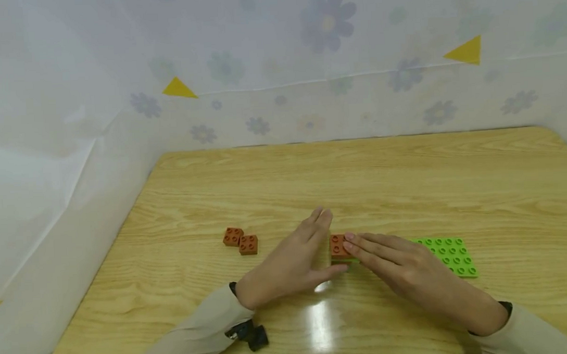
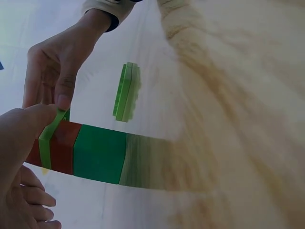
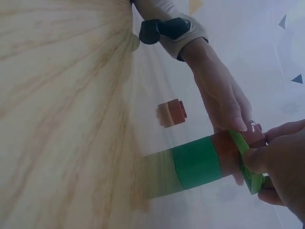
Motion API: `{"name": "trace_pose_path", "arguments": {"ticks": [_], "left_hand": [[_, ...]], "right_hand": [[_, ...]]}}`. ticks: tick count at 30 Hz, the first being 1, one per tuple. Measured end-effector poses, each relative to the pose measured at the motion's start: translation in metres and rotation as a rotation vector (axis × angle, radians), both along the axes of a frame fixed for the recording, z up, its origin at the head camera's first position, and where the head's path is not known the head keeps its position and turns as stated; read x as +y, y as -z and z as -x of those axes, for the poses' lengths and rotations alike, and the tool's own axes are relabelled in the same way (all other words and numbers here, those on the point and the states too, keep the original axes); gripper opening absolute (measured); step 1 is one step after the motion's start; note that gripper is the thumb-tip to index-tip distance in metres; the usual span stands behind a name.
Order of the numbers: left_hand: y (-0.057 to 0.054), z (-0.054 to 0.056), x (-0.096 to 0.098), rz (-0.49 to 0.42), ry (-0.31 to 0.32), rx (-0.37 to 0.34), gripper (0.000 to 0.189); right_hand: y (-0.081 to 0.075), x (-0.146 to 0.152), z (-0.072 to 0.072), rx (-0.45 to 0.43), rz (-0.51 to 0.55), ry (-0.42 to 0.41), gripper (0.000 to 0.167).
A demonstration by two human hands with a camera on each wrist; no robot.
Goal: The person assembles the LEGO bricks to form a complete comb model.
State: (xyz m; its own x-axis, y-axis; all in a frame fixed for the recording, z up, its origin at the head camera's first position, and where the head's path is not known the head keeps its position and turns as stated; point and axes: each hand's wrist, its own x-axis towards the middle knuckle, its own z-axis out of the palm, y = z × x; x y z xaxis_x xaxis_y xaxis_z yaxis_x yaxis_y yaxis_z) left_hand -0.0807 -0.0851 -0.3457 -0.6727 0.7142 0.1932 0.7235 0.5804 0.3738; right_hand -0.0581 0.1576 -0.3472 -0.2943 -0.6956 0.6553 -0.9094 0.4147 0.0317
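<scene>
A stack of toy building bricks stands upright on the table. Its base is a dark green block [image 2: 99, 153], with a reddish-brown brick [image 2: 64, 147] above it. A light green plate [image 3: 257, 183] lies over that brick, and another reddish-brown brick [image 1: 337, 246] tops the stack. My right hand [image 1: 408, 266] holds the plate, its thumb at the near edge and some fingers on the top brick. On the stack's left, my left hand [image 1: 286, 260] has its fingers extended and spread from the thumb, which touches the stack near the plate.
Two loose reddish-brown bricks, a rear one [image 1: 233, 236] and a front one [image 1: 248, 245], lie left of the left hand. A flat light green studded plate [image 1: 455, 252] lies on the wooden table [image 1: 359, 185], partly behind the right hand. A flowered white curtain [image 1: 279, 67] borders the table's back.
</scene>
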Motion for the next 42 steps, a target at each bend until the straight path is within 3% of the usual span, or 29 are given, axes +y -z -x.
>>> {"name": "trace_pose_path", "arguments": {"ticks": [5,13,17,20,22,27,31,35,42], "left_hand": [[0.002,0.002,0.008,0.058,0.002,-0.071,0.094],[0.007,0.004,0.010,0.023,0.002,-0.130,0.086],[0.009,0.006,0.010,0.000,0.010,-0.129,0.084],[0.009,0.006,0.010,-0.001,0.003,-0.131,0.084],[0.008,0.006,0.010,0.007,-0.005,-0.132,0.084],[0.005,0.005,0.008,0.034,-0.014,-0.119,0.085],[0.004,0.005,0.007,0.036,-0.017,-0.115,0.085],[0.004,0.005,0.006,0.038,-0.018,-0.110,0.085],[0.004,0.006,0.006,0.029,-0.004,-0.114,0.085]], "right_hand": [[0.004,0.001,0.001,0.012,0.029,-0.016,0.039],[0.005,0.002,0.000,-0.017,0.008,-0.011,0.041],[0.005,0.004,0.003,-0.004,0.060,0.018,0.042],[0.004,0.012,0.005,-0.002,0.099,0.104,0.048],[0.004,0.023,0.004,-0.027,0.085,0.204,0.053],[0.011,0.052,-0.006,-0.120,-0.045,0.467,0.074],[0.019,0.061,-0.015,-0.180,-0.146,0.565,0.078],[0.023,0.060,-0.019,-0.221,-0.184,0.555,0.070],[0.027,0.052,-0.017,-0.186,-0.166,0.462,0.073]]}}
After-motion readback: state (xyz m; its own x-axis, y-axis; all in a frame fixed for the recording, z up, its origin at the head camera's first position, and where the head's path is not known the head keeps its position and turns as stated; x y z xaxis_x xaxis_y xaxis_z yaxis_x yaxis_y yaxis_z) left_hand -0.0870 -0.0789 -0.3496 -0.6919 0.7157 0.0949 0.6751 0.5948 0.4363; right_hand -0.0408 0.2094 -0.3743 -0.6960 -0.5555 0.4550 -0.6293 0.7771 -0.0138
